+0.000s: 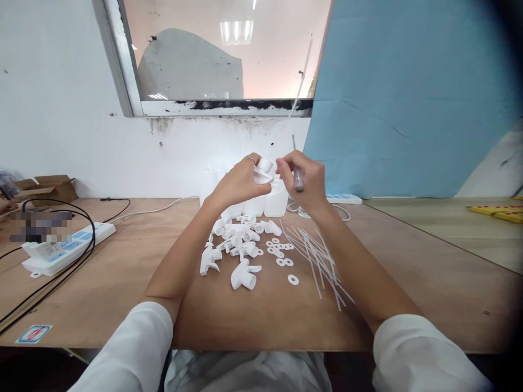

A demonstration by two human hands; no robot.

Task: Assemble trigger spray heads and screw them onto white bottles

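Note:
My left hand (241, 182) is raised above the wooden table (122, 283), its fingers closed on a white spray-trigger head (263, 171). My right hand (304, 179) is right beside it, pinching near the head's opening and gripping a thin grey tool (297, 169) whose tip points upward. Under the hands lies a pile of white trigger heads (237, 247). To the right of that pile lie several white washer rings (281, 256) and a spread of thin white dip tubes (318, 258).
White plastic bottles (272, 201) stand behind the hands near the wall. A white power strip (67, 247) with black cables lies at the left, with a cardboard box (49, 188) behind it. A blue sheet (408, 98) covers the right wall. Yellow items (498, 212) rest at far right.

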